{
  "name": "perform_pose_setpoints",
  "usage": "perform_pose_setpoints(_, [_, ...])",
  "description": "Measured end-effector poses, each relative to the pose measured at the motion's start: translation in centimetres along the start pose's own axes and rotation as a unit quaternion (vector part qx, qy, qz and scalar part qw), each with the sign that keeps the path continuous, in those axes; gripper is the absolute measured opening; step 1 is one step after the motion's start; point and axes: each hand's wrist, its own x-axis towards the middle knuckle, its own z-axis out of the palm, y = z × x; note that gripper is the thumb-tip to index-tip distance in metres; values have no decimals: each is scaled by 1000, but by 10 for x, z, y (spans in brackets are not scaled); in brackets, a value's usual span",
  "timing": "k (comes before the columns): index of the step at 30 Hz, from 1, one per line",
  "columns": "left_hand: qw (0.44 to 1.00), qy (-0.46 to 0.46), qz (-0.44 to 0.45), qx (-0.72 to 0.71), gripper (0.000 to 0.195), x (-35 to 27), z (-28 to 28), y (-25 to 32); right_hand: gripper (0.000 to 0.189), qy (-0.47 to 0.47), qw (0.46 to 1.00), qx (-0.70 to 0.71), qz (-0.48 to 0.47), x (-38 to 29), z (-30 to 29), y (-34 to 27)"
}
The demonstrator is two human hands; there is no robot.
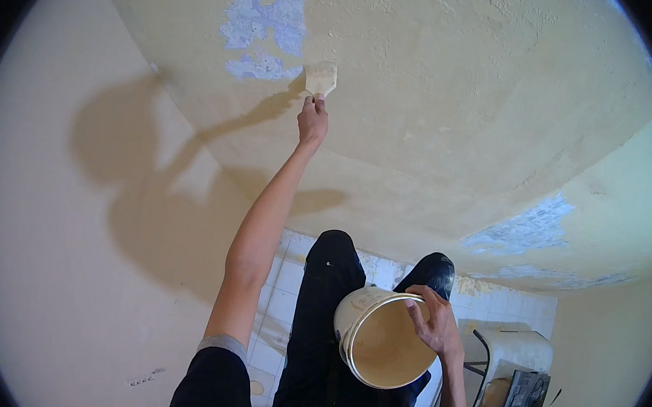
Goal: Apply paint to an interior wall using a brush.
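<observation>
My left hand (313, 123) is stretched far forward to the wall, fingers closed around the handle of a wide flat paintbrush (321, 78). The brush is coated beige and lies against or very near the beige wall (402, 106), just right of a ragged pale-blue bare patch (262, 67). A paint bucket (359, 312) is tilted over my lap, its mouth facing up toward me. My right hand (436, 324) grips its rim at the right, thumb inside. Beige paint coats the inside; I cannot tell how deep it is.
A plain wall (41, 250) meets the painted one at the left, with my shadow across the corner. More peeled patches (525, 228) show low at the right. White floor tiles (284, 292) lie below. At the lower right stands a chair (521, 351) bearing a dark flat panel (523, 400).
</observation>
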Motion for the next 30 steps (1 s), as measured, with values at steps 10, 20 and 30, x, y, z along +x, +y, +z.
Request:
perform_pose_setpoints(10, [995, 75, 54, -42, 35, -14, 5, 7, 31, 1, 1000, 3, 9, 2, -2, 6])
perform_pose_setpoints(20, [995, 65, 71, -22, 35, -24, -4, 7, 31, -10, 1000, -2, 21, 6, -2, 7])
perform_pose_setpoints(30, [997, 24, 62, -37, 39, -22, -9, 3, 31, -12, 1000, 10, 13, 8, -3, 7])
